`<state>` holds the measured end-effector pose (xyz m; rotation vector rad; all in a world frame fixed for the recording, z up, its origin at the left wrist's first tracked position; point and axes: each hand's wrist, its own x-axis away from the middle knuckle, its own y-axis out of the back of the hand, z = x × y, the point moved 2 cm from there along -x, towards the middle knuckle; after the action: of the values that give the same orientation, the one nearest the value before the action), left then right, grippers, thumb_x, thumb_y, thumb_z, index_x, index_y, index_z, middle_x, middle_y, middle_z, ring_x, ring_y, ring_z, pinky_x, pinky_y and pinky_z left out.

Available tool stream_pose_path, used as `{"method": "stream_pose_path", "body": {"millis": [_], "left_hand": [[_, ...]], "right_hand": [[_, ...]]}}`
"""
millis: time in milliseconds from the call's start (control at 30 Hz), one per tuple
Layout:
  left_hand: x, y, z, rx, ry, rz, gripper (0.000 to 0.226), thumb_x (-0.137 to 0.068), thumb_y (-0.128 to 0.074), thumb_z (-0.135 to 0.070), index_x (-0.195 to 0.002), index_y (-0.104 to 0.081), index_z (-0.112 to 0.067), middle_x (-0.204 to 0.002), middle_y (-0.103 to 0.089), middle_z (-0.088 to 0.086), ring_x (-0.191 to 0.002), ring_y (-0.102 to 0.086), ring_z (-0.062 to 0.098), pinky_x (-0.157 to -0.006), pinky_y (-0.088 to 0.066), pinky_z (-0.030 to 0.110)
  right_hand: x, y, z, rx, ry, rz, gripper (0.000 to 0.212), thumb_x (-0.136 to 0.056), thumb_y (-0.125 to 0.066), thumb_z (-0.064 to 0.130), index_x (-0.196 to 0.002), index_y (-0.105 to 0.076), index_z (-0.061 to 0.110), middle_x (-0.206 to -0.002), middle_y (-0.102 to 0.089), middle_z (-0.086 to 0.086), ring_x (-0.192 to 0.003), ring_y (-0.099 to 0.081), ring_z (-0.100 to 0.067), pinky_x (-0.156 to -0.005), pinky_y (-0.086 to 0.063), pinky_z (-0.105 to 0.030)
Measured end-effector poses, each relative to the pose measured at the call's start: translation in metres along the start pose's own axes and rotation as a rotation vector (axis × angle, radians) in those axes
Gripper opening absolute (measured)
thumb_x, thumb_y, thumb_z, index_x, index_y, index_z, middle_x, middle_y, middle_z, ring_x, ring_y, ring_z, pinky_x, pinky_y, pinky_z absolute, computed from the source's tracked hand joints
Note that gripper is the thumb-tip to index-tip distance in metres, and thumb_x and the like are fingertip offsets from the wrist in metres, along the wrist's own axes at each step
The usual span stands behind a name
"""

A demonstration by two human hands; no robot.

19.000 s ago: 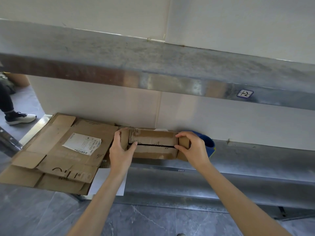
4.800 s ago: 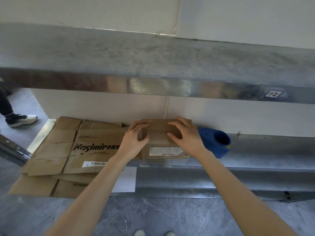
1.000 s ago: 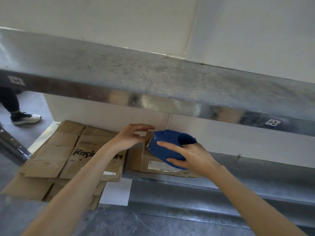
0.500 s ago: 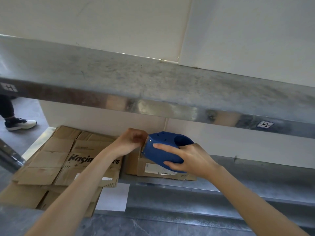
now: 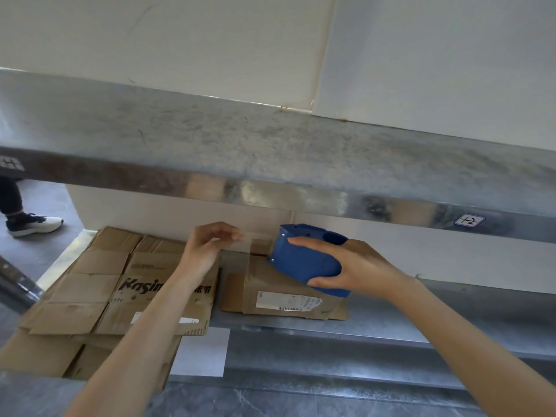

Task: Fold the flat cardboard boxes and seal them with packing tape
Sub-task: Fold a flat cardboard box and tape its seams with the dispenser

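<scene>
A folded brown cardboard box (image 5: 270, 293) with a white label stands on the lower metal shelf (image 5: 391, 323). Above it my right hand (image 5: 352, 266) grips a blue tape dispenser (image 5: 304, 257). My left hand (image 5: 207, 248) pinches the end of a clear strip of tape (image 5: 255, 234), which stretches from its fingertips to the dispenser. A pile of flat cardboard boxes (image 5: 99, 293) lies to the left on the same shelf.
An upper metal shelf (image 5: 270, 164) juts out just above my hands. A white sheet (image 5: 201, 353) hangs at the shelf's front edge. Another person's shoe (image 5: 33, 225) is on the grey floor at far left. A white wall stands behind.
My left hand has pulled away to the left from the dispenser, drawing out a strip of clear tape. The right hand keeps its grip on the dispenser over the box.
</scene>
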<state>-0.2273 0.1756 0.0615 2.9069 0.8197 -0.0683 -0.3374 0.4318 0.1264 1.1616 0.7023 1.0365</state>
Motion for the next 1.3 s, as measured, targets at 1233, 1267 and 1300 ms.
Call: {"method": "stream_pose_path", "body": {"millis": [1233,1267,1300], "left_hand": [[0.031,-0.024,0.055,-0.126,0.048,0.122,0.018,-0.091,-0.064,0.005,-0.097,-0.055,-0.01,-0.119,-0.07,-0.015,-0.118,-0.059,-0.003,-0.092,-0.047,0.011],[0.031,-0.025,0.055,-0.118,0.048,0.118,0.018,-0.091,-0.063,0.006,-0.097,-0.055,-0.01,-0.119,-0.071,-0.014,-0.118,-0.059,-0.002,-0.093,-0.047,0.013],[0.032,-0.026,0.055,-0.116,0.046,0.108,0.019,-0.091,-0.063,0.007,-0.096,-0.055,-0.009,-0.118,-0.071,-0.014,-0.118,-0.06,-0.001,-0.094,-0.047,0.014]], "right_hand": [[0.009,0.011,-0.033,-0.377,-0.245,0.131,0.055,-0.08,-0.076,0.051,-0.12,-0.047,0.072,-0.121,-0.061,0.029,-0.104,-0.062,-0.003,-0.09,-0.054,-0.037],[0.007,0.011,-0.034,-0.385,-0.244,0.132,0.055,-0.079,-0.077,0.05,-0.121,-0.048,0.071,-0.123,-0.06,0.029,-0.105,-0.061,-0.001,-0.092,-0.054,-0.036],[0.005,0.01,-0.035,-0.391,-0.241,0.13,0.055,-0.079,-0.077,0.05,-0.121,-0.048,0.071,-0.125,-0.059,0.03,-0.108,-0.06,0.001,-0.093,-0.053,-0.035]]}}
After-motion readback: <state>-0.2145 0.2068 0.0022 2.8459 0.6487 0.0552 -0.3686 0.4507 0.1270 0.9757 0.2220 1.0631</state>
